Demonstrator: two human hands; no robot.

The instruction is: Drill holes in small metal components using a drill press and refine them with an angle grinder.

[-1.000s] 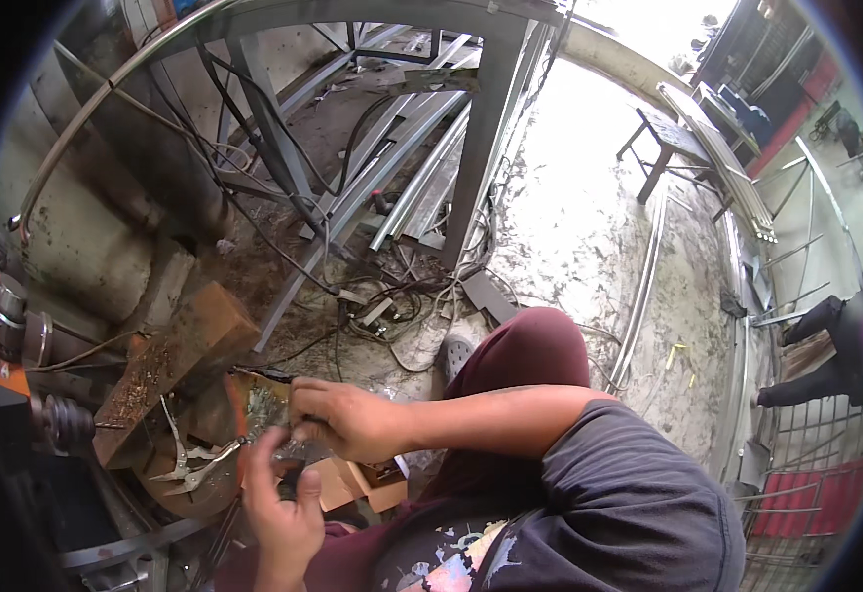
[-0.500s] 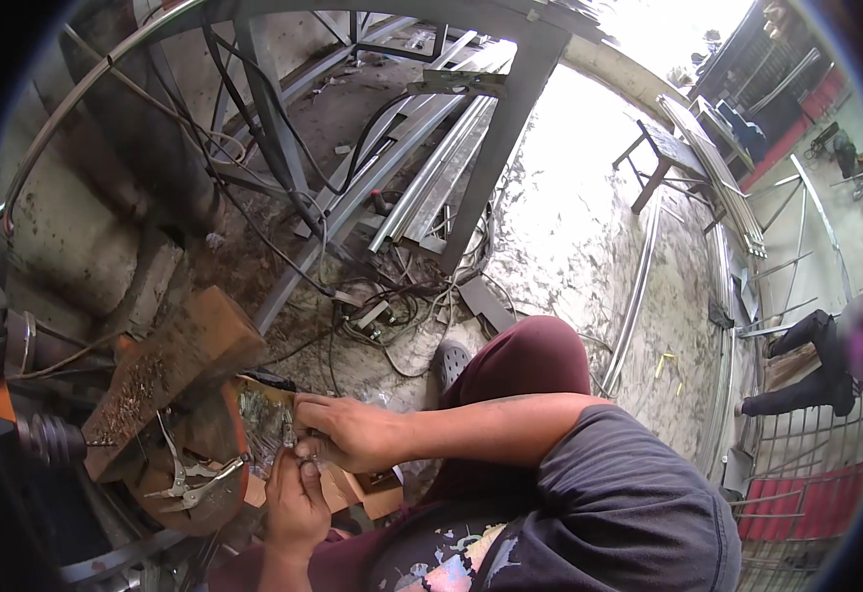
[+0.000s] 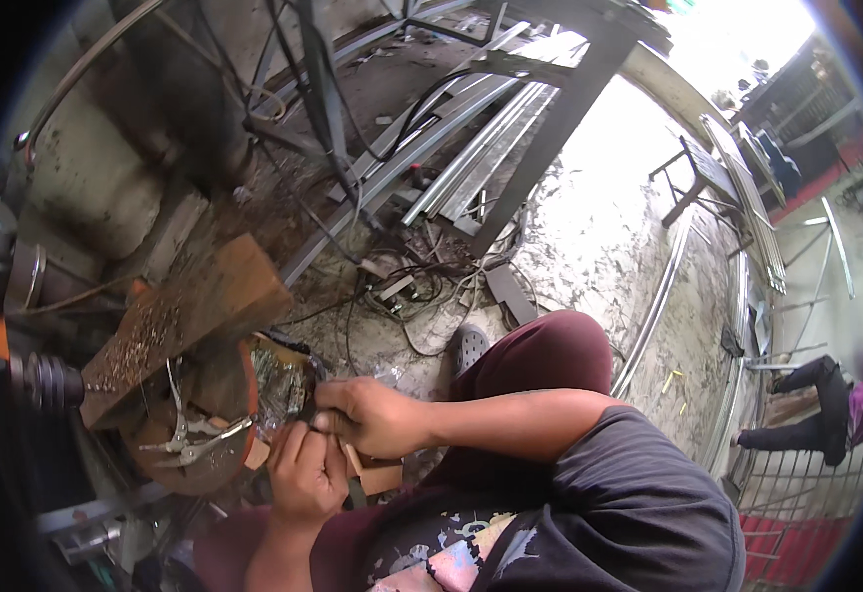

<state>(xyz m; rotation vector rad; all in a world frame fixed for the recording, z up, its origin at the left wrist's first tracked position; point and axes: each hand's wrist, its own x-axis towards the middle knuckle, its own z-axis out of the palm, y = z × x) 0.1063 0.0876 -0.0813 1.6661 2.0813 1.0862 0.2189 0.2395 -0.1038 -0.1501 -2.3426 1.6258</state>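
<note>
My left hand is closed, its fingers curled and thumb pressed in. Just above and to its right, my right hand is also closed, and the fingertips of both hands meet. Whatever they pinch is small and mostly hidden; I cannot make out its kind. Beyond the fingers is a clear plastic bag with small shiny pieces. To the left, locking pliers lie on a round rusty table beside a wooden block strewn with metal shavings. A drill chuck with a bit points at the block.
Opened cardboard sits under my hands. Tangled cables and a power strip lie on the floor ahead, near a grey metal frame and metal lengths. A small stool stands far right; another person is at the right edge.
The view has shifted, so the surroundings appear lower and farther right. My hands stay together; the small metallic piece seen between the fingers earlier is now mostly hidden.
</note>
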